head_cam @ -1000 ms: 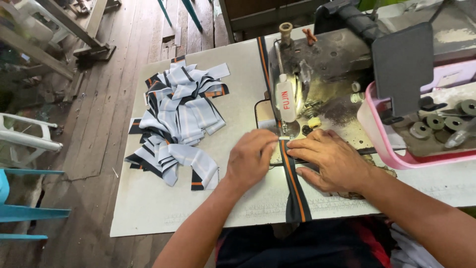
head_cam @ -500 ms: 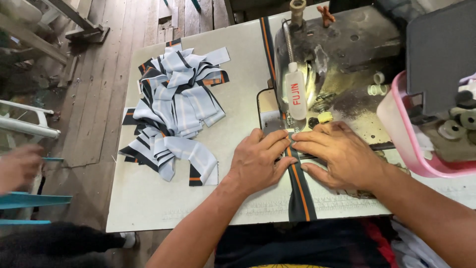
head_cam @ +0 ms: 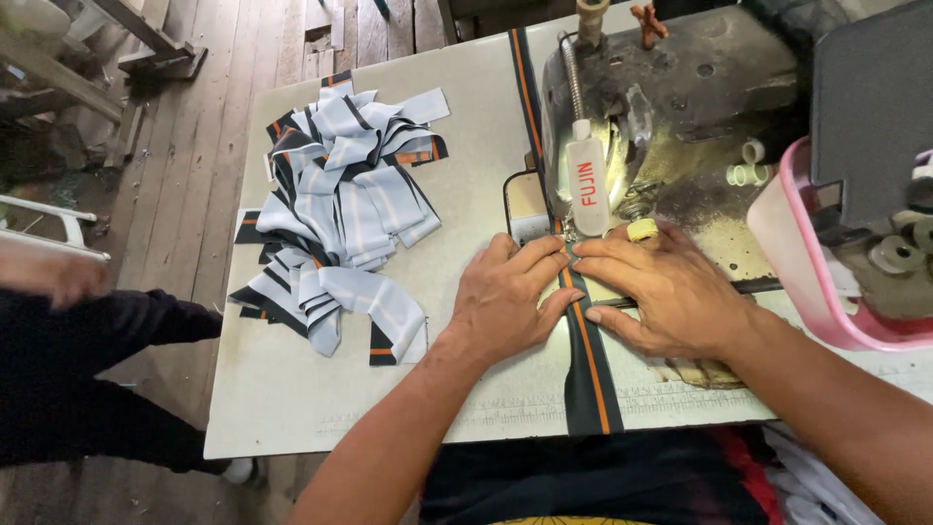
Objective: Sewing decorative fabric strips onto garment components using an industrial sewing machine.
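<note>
Both hands flat, no closed grip: left hand (head_cam: 510,297) and right hand (head_cam: 661,292) press the dark orange-striped fabric strip (head_cam: 588,365) onto the surface (head_cam: 292,389), fingertips meeting just before the sewing machine (head_cam: 671,117) needle. Pile of striped strips (head_cam: 335,214) lies left, apart.

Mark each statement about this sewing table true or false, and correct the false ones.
1. Both hands press flat on the dark strip with orange stripes. True: left hand, right hand.
2. The pile of striped fabric pieces lies to the right of the sewing machine. False: it lies to its left.
3. The pink tray sits at the table's right side. True.
4. The left hand holds scissors. False: it holds nothing.
</note>
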